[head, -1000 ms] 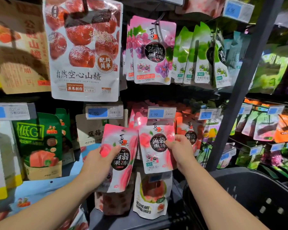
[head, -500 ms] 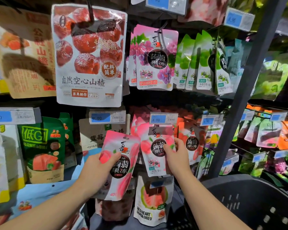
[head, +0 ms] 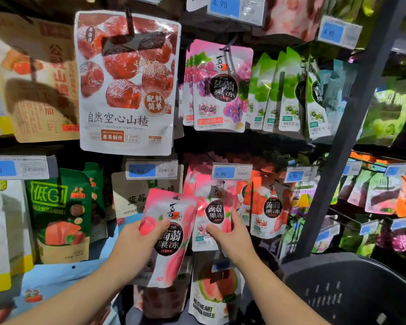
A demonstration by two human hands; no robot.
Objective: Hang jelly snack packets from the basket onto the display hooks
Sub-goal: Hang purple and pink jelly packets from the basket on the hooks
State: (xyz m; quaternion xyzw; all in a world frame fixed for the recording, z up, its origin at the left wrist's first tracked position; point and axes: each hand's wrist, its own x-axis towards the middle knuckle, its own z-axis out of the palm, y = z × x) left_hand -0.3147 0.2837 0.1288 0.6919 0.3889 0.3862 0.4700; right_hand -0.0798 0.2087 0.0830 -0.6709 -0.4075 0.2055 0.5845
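One pink packet [head: 215,211] has been hung up and is now only touched by the loose right hand [head: 232,240], while a second packet [head: 171,233] is gripped by the left hand [head: 136,245], to be hung next.

Two hands in there, left hand [head: 136,245] and right hand [head: 236,241]; two peach jelly packets [head: 174,207] up front, a few more pink ones stacked behind; one big hawthorn bag [head: 127,90], one dried guava pouch [head: 211,301], one black basket [head: 352,289]

held packet: pink-and-white glossy plastic jelly pouch [head: 176,242] is showing peaches and a black disc.
basket: slotted black plastic basket [head: 352,289] is looking plain dark.
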